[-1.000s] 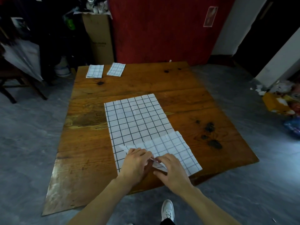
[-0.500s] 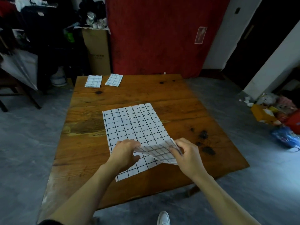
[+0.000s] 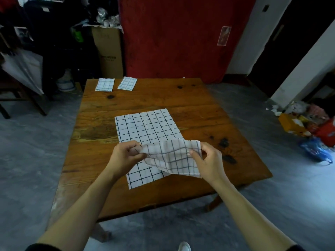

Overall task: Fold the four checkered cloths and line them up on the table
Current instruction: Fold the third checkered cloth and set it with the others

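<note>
A checkered cloth (image 3: 173,156) hangs in the air between my hands, above the near part of the wooden table (image 3: 199,109). My left hand (image 3: 125,156) pinches its left corner and my right hand (image 3: 208,160) pinches its right edge. Under it an unfolded checkered cloth (image 3: 146,129) lies flat in the table's middle, its near part partly hidden by the lifted one. Two folded checkered cloths sit side by side at the far left edge, the left folded cloth (image 3: 105,84) and the right folded cloth (image 3: 127,83).
A cardboard box (image 3: 108,51) and dark clutter stand behind the table's far left. A red curtain (image 3: 174,37) hangs at the back. Bags and litter (image 3: 308,131) lie on the floor at the right. A chair (image 3: 21,98) stands at the left.
My hands have lifted the small cloth off the flat one and drawn apart, stretching it between them. The camera has tilted up a little.
</note>
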The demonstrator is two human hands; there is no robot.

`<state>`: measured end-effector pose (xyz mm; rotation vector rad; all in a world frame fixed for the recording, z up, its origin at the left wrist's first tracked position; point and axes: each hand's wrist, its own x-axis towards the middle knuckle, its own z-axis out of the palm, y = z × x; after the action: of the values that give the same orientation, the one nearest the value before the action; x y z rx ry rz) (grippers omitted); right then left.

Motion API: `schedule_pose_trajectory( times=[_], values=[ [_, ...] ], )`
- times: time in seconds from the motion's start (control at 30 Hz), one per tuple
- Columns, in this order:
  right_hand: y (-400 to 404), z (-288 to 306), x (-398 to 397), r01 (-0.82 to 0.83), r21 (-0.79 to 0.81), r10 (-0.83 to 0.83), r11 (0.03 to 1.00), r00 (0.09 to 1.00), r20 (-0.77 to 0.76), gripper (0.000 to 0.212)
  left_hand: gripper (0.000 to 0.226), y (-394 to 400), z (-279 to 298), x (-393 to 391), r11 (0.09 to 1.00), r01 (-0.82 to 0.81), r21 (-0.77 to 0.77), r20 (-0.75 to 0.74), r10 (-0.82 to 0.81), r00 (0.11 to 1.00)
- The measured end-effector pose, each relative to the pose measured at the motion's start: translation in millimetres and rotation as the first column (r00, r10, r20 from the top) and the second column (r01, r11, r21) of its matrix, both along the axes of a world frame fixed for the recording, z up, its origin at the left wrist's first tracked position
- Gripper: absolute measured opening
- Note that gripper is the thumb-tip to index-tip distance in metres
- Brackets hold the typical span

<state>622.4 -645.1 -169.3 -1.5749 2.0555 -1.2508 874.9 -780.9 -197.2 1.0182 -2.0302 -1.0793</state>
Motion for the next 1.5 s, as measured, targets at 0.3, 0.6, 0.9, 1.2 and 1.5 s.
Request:
schedule_pose_trajectory(
  times=[0.3,0.6,0.9,1.2,1.5],
  values=[
    [9,7,-29,-0.092,-0.031,0.096,0.995,0.972,0.216,0.015,0.009,47,10,-11,0.982,-0.077,0.170,-0.045,0.086,0.995],
    [17,14,-76,-0.195,-0.058,0.203,0.979,0.948,0.244,0.023,0.018,100,47,-51,0.918,-0.373,0.137,-0.114,0.388,0.914],
    [12,27,-96,-0.287,-0.133,0.315,0.949,0.897,0.312,0.020,0.015,117,70,-63,0.920,-0.387,0.055,-0.182,0.391,0.902],
    [-37,41,-107,-0.310,-0.172,0.350,0.935,0.880,0.321,0.019,0.019,67,81,-77,0.919,-0.390,0.058,-0.232,0.392,0.890],
    [-131,-1,-116,-0.266,0.030,0.245,0.964,0.922,0.299,0.024,0.020,-44,32,-88,0.900,-0.378,0.219,-0.143,0.413,0.900]
  ],
)
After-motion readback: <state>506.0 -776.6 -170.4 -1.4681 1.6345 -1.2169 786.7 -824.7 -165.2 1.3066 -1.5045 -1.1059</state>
